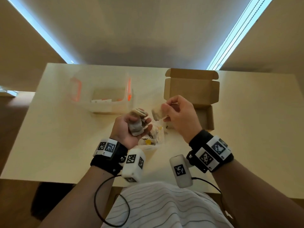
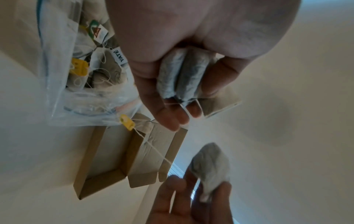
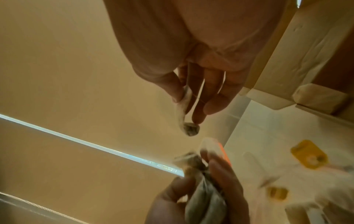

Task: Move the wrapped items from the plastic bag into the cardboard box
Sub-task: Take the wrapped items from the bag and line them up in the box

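Pale blinds hang behind a cream table (image 1: 57, 129) that fills the scene, bare along its near and left edges. Far right on it stands the cardboard box (image 1: 191, 89), lid flipped back, its open tray just beyond the right hand (image 1: 178, 116). Far left sits a clear plastic bin (image 1: 105, 99) with orange latches. Between the wrists lies the plastic bag (image 2: 63, 97), crumpled, holding wrapped items with strings and paper tags; one tag reads "YATÉ" (image 2: 121, 56), and others are yellow (image 2: 80, 66). The left hand (image 1: 130, 129) curls around a bundle of wrapped items (image 2: 180, 75). The right hand pinches a single wrapped item (image 1: 158, 113), with a string (image 2: 153, 148) trailing from it back to a yellow tag at the bag's mouth.
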